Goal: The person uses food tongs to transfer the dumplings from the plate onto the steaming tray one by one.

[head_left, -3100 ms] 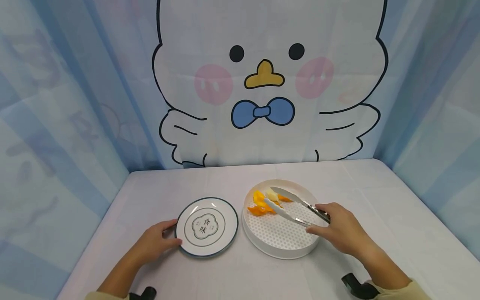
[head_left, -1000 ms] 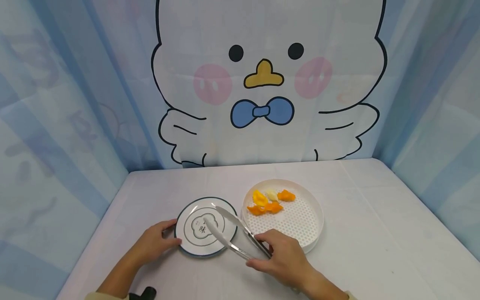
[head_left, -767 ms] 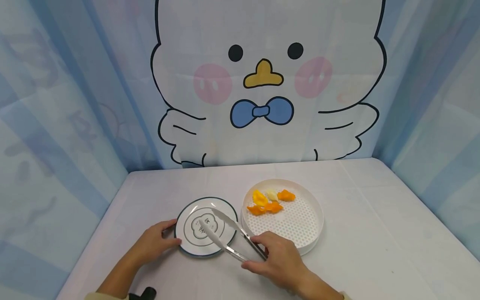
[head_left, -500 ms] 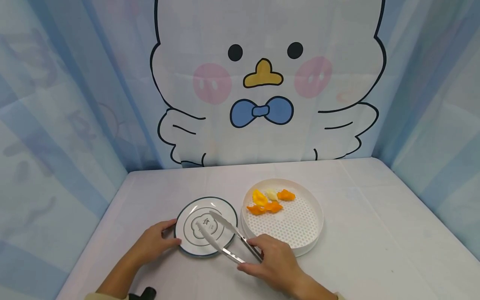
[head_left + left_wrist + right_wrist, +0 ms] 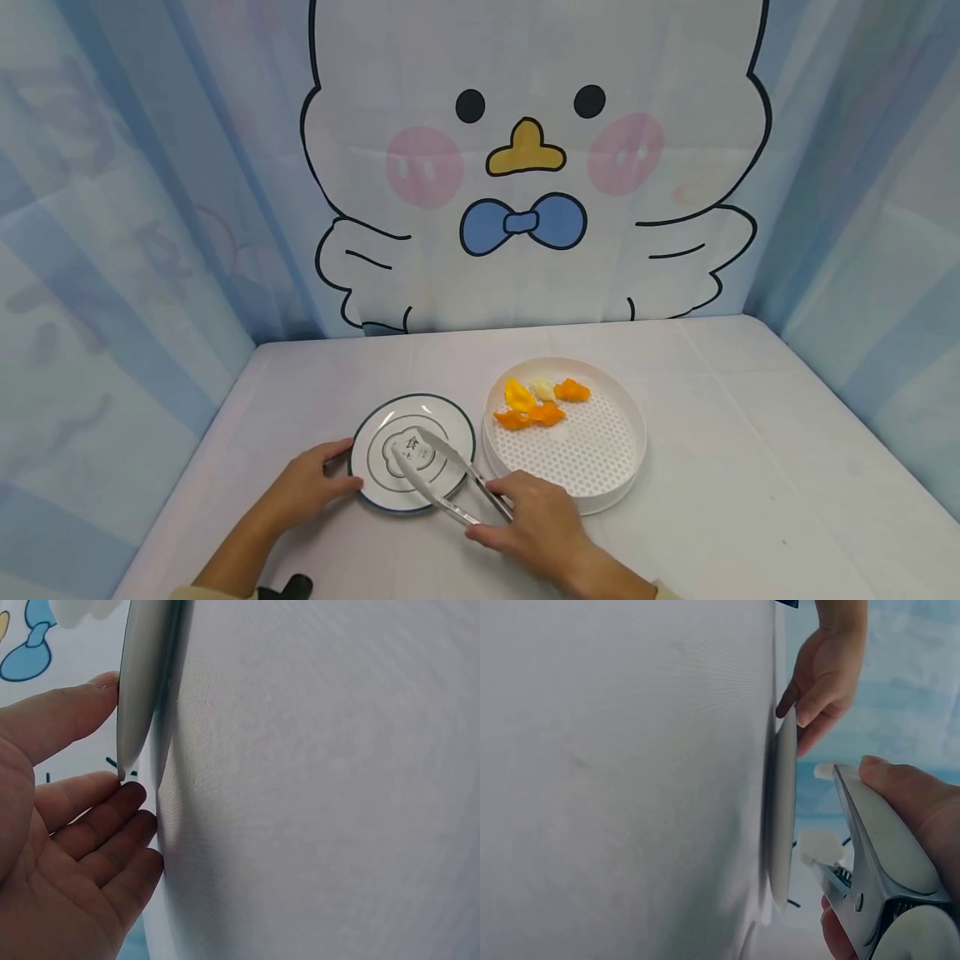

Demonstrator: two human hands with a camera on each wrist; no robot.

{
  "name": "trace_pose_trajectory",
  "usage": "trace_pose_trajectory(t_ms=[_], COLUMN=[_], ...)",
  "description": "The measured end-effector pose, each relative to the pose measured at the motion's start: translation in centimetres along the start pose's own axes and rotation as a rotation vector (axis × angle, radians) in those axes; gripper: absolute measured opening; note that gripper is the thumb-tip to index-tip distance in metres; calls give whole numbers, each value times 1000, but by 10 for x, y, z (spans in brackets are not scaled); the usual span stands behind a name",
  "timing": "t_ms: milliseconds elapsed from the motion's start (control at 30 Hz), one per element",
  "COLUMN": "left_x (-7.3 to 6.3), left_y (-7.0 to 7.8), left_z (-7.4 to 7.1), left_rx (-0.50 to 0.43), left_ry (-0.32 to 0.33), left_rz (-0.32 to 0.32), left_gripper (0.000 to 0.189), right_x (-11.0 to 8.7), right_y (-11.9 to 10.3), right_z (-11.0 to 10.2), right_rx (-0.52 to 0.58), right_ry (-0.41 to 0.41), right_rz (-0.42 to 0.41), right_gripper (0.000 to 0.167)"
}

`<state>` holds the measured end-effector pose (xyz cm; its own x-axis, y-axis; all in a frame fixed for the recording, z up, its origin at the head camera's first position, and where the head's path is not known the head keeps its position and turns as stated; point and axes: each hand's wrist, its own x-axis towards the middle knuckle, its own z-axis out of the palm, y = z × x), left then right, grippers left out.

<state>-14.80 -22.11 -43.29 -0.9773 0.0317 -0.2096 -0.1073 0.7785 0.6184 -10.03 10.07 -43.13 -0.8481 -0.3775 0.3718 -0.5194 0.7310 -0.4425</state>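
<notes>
A white plate (image 5: 375, 458) with a blue-green rim lies left of centre on the table. My left hand (image 5: 315, 486) touches its left edge with thumb and forefinger, their tips apart along the rim; in the left wrist view the fingers (image 5: 86, 802) are fairly straight. My right hand (image 5: 543, 527) grips metal tongs (image 5: 446, 502) with pale ends. Those ends are apart over the middle of the plate, with nothing between them. From the right wrist view, the tongs (image 5: 870, 847) stand clear of the plate (image 5: 782, 825).
Right of the plate stands a round white tray (image 5: 600, 492) with a dotted floor. Several yellow and orange soft-looking pieces (image 5: 517, 396) and a pale one (image 5: 544, 389) lie at its back left. A cartoon-printed curtain (image 5: 525, 275) hangs behind the table.
My right hand has carried the tongs from over the tray to over the plate, then slightly nearer and left. The left hand, plate and tray stay in place.
</notes>
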Motion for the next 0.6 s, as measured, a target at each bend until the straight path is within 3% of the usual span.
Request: trace_pose_trajectory(t_ms=[600], left_x=[1], left_y=[-1], left_z=[1], left_rx=[2], left_ry=[3], left_rz=[-4], left_gripper=[75], right_x=[2], right_y=[-5], right_z=[7], right_rx=[-40], right_ry=[-50], right_rz=[26], right_gripper=[52])
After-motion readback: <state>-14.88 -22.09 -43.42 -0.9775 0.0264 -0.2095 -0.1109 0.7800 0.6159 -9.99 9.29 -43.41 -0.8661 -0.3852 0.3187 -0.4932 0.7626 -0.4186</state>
